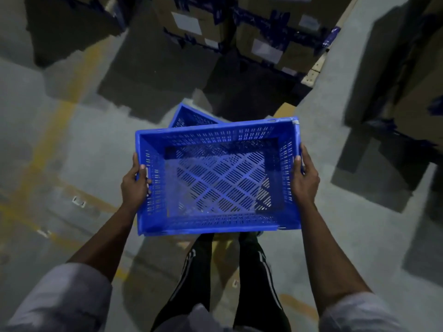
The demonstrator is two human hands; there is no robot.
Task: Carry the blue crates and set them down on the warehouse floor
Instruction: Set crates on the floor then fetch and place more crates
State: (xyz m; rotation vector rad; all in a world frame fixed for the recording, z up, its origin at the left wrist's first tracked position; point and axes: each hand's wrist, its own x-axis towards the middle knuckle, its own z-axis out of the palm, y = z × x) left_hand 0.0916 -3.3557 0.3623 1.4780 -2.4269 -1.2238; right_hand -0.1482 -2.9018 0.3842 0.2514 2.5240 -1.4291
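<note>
— What is shown of the surface and the room?

— A grey concrete floor is seen from above, crossed by a worn yellow painted line and broken by hard dark shadows. At the far end, taped cardboard boxes with pale labels are stacked; the light is dim and the picture is blurred there. A pale wooden block, perhaps part of a pallet, is seen at the foot of the stack.

— And where is the crate found?

— An empty blue crate with slotted walls and base is held level in the air, in front of dark striped trousers, above the floor. Beyond its far rim a corner of a second blue crate is seen; the rest is hidden, so how it rests cannot be told.

— How is it gripped?

— It is taken at both short ends. The left grip is closed on the left wall, with the thumb laid over the rim onto the inner face. The right grip is closed on the right wall, with the thumb pressed along the rim. The remaining fingers are wrapped around the outside and are mostly hidden. Grey sleeves are pushed up above the forearms.
</note>
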